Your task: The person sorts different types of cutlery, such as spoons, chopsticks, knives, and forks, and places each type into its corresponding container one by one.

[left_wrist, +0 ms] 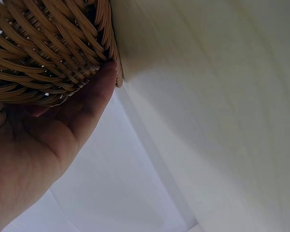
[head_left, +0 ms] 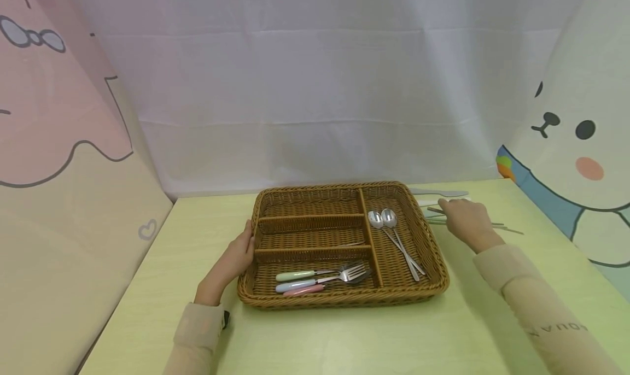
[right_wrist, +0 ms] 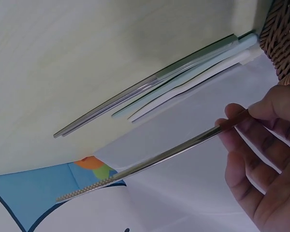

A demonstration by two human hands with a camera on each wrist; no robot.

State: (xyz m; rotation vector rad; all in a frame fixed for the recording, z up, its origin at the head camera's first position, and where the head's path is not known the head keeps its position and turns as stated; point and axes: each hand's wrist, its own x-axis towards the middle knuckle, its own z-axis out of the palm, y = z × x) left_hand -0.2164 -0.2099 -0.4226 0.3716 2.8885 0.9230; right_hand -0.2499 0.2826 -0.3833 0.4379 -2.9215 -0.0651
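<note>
A brown wicker cutlery basket [head_left: 315, 302] with several compartments stands on the table. Along its left wall lies my left hand [head_left: 236, 257], fairly straight fingers touching the wicker. Beyond the basket's right side, my right hand [head_left: 466, 222] pinches a metal chopstick [right_wrist: 169, 152] near its reddish-brown end; the far tip is textured. Green-ended chopsticks [right_wrist: 183, 66] lie on the table below that hand, beside a pale blue-green handled utensil [right_wrist: 217, 58] and a white one [right_wrist: 183, 89]. Three forks with green, blue [head_left: 295, 285] and pink handles fill the front left compartment. Two metal spoons [head_left: 401, 249] occupy the right compartment.
Behind the right hand, a grey knife [head_left: 445, 193] lies near the table's back edge. A white cloth backdrop [head_left: 295, 101] rises behind the table [head_left: 344, 342]. Printed cloth panels with cartoon figures stand at the left [head_left: 64, 244] and right [head_left: 556, 162].
</note>
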